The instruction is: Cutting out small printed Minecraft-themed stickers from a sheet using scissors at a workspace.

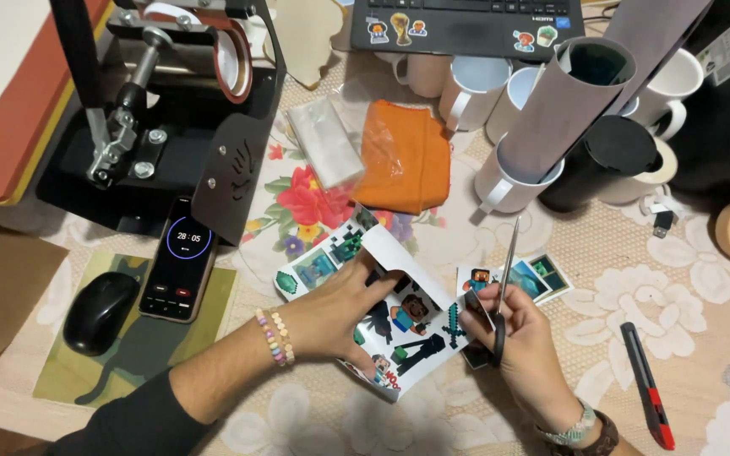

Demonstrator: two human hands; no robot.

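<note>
A table under a pale flowered cloth [703, 295]. On it, far left, a black mug press [171, 110]; before that, a phone [177, 257] and a black mouse [99, 311] on a green mat [213, 295]. Mid-table, a folded orange cloth [405, 156] beside a clear plastic packet [324, 142]. Farther back, a laptop [466, 25], then white mugs [475, 89] and a black mug [601, 160]. Right, a red and black box cutter [648, 384]; cut picture cards [538, 277] near the middle.

**What the Person Wears**

The left hand [331, 317] has two bead bracelets [275, 337] in pastel colours at the wrist, and a dark sleeve [141, 422] covers the forearm. The right hand [521, 338] has a pale beaded bracelet [574, 429] and a brown band [603, 439] beside it.
</note>
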